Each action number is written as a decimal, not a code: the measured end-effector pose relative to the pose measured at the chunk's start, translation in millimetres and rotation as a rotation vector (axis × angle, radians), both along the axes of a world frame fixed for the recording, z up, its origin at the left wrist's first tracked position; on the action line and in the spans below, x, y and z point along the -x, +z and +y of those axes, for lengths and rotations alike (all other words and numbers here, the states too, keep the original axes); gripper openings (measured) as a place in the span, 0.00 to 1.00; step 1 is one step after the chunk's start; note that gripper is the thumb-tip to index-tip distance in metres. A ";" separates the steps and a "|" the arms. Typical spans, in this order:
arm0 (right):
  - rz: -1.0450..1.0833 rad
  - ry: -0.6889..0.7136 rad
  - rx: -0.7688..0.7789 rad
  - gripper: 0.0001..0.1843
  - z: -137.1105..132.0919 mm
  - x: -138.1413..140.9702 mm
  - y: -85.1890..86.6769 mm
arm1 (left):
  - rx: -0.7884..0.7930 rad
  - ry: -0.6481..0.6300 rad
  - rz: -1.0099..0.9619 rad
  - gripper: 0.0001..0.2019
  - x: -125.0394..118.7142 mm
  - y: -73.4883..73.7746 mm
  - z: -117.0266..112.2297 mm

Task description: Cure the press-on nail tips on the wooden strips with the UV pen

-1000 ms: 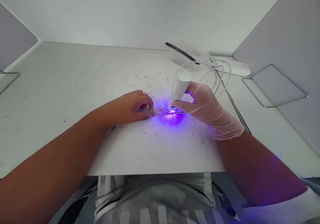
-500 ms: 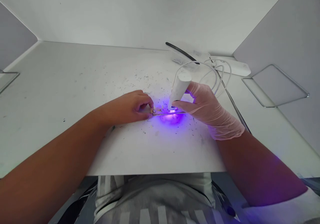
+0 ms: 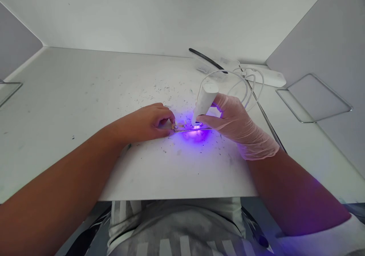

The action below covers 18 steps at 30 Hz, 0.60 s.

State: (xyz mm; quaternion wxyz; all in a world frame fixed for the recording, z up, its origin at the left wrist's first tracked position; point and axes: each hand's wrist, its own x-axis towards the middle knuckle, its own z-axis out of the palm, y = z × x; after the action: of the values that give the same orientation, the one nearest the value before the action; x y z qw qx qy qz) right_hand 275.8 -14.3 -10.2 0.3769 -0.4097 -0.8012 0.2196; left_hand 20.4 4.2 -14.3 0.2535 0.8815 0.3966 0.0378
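Observation:
A white corded UV lamp (image 3: 205, 100) is in my gloved right hand (image 3: 232, 119), tilted with its lower end just above a narrow strip (image 3: 184, 130). Violet light falls on the strip and on the table around it. Several small shiny pieces stand along the strip; their kind is too small to make out. My bare left hand (image 3: 151, 123) pinches the strip's left end between thumb and fingers. Part of the strip's right end is hidden near my right thumb.
Dark specks lie scattered over the white table (image 3: 71, 96). A white cable (image 3: 248, 79) loops back from the lamp. Behind are a black nail file (image 3: 208, 60), clear plastic packets (image 3: 212, 71) and a long white device (image 3: 266, 76). A wire frame (image 3: 313, 98) is at the right wall.

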 end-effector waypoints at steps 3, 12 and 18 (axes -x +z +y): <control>0.000 0.002 0.004 0.05 0.2 -0.1 -0.2 | 0.001 0.002 -0.001 0.14 -0.5 -0.2 -0.3; -0.004 -0.003 0.005 0.05 -0.4 0.4 0.5 | 0.002 0.006 0.001 0.14 -1.6 2.0 -1.3; -0.012 -0.011 0.009 0.05 -0.6 0.1 0.1 | -0.001 0.007 0.003 0.13 -1.4 1.8 -0.5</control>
State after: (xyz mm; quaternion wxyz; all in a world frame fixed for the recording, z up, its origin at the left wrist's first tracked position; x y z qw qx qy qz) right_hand 275.7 -14.9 -10.1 0.3714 -0.4170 -0.8002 0.2186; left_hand 21.8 3.7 -12.5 0.2522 0.8804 0.4000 0.0375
